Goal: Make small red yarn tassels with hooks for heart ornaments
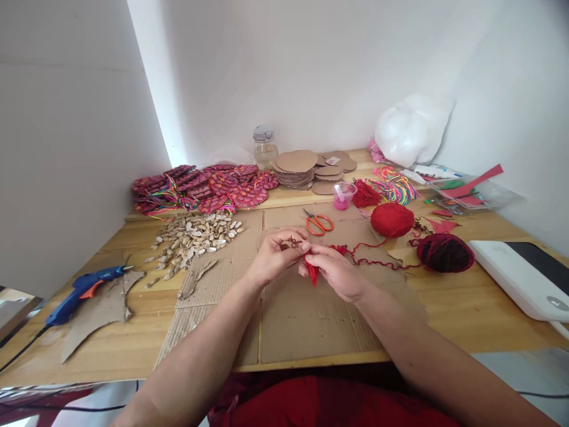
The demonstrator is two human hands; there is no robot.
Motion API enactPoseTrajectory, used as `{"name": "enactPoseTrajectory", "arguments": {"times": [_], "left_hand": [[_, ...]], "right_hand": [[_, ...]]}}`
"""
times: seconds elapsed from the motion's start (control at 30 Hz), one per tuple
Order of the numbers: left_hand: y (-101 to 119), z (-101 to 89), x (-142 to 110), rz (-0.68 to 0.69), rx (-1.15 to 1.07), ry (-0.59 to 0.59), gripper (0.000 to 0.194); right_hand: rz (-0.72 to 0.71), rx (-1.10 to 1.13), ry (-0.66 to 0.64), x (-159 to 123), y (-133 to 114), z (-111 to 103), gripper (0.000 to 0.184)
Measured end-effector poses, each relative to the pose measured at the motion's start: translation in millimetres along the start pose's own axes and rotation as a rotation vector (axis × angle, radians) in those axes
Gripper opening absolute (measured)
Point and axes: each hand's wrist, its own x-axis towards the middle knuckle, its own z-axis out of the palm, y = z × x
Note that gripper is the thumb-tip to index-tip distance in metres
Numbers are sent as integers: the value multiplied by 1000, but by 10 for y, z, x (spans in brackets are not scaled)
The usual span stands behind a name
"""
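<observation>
Close together over the cardboard mat (320,326), both my hands work on a small tassel of red yarn (313,276). Its loose strands hang down between my fingers. My left hand (280,252) is closed in a pinch at the upper end of the tassel, where dark curly yarn shows above the fingers. My right hand (335,270) has thumb and fingers pressed together on the red strands. Red yarn trails rightward behind my right hand to a red yarn ball (392,220) and a dark red yarn ball (446,252). Orange-handled scissors (319,223) lie just beyond my hands.
Peanut shells (195,237) and a blue glue gun (84,293) lie on the left. Along the back are dark red decorated pieces (240,187), stacked cardboard discs (296,169), a glass jar (265,147) and a plastic cup (344,196). A white device (511,273) sits right.
</observation>
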Motion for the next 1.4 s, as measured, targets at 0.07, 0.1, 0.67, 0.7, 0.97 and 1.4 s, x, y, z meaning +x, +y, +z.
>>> {"name": "enactPoseTrajectory", "arguments": {"times": [0.07, 0.1, 0.67, 0.7, 0.97, 1.4], "left_hand": [[-4, -2, 12, 18, -6, 23, 24], [-9, -7, 21, 17, -21, 40, 24], [19, -140, 95, -28, -195, 276, 34], [9, -133, 89, -15, -126, 259, 31], [-23, 17, 4, 44, 83, 58, 22], [-67, 29, 49, -73, -288, 177, 32]], "right_hand": [[6, -17, 23, -5, 15, -7, 18], [6, -31, 34, -7, 18, -13, 17], [-114, -300, 386, 16, 55, -176, 15], [-169, -296, 438, 16, 38, -179, 19], [-105, -92, 8, 7, -30, -63, 17], [-5, -456, 81, -35, 28, -19, 15]]}}
